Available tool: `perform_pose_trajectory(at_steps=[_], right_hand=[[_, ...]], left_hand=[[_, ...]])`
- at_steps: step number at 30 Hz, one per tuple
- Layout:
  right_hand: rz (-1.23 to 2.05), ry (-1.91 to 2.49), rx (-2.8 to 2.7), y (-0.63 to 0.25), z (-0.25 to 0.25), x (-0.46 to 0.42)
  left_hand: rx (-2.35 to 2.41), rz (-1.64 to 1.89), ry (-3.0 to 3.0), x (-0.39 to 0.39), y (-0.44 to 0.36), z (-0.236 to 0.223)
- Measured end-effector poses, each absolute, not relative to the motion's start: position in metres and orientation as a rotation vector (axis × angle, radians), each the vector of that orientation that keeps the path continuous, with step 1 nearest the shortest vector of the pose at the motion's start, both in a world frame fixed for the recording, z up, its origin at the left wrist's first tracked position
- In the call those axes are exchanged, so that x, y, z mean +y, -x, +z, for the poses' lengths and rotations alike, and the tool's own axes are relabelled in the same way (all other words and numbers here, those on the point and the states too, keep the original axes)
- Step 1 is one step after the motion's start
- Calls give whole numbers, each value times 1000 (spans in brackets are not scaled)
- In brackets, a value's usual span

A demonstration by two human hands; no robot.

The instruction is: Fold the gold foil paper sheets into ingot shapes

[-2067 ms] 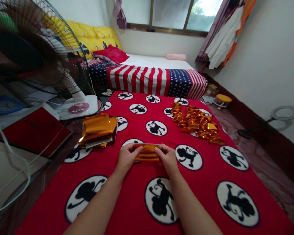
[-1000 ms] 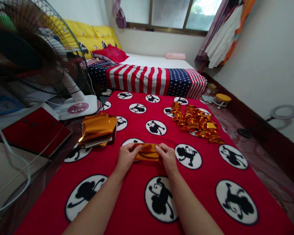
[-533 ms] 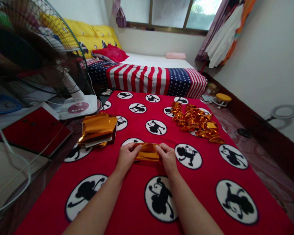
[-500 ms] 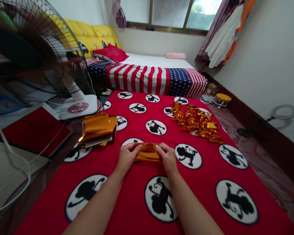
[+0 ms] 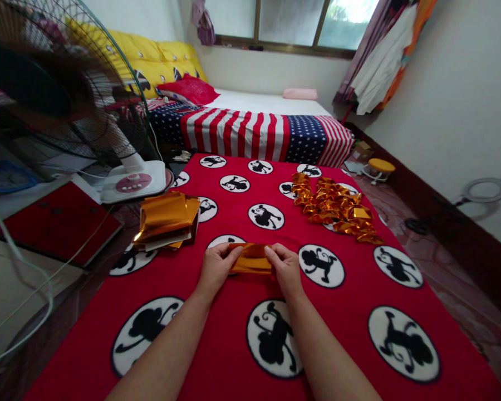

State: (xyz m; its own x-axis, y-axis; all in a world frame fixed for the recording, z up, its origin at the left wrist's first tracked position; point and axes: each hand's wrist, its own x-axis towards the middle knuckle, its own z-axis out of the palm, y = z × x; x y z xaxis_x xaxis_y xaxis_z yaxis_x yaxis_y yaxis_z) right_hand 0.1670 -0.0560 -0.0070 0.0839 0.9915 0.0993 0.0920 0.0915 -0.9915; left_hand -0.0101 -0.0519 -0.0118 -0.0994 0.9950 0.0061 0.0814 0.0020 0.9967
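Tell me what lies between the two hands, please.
In the head view: a gold foil strip, pinched by the left hand and the right hand.

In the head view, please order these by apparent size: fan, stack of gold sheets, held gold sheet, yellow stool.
Fan
Stack of gold sheets
Held gold sheet
Yellow stool, though it stands farther away

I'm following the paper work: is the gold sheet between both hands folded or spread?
Folded, apparently: the gold sheet forms a narrow strip with a lengthwise line across it.
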Motion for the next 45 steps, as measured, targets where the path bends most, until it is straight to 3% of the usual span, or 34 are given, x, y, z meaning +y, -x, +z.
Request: perform_pose_trajectory(at_steps=[22, 40, 45], right_hand=[[568, 1515, -1545, -163, -11, -54], [269, 1770, -1764, -156, -5, -54], [252, 1812, -1783, -155, -4, -52]], left_hand=[[1725, 1255, -1690, -52, 6, -9], [2124, 844, -2011, -55, 5, -4], [2184, 881, -1973, -53, 2, -1]])
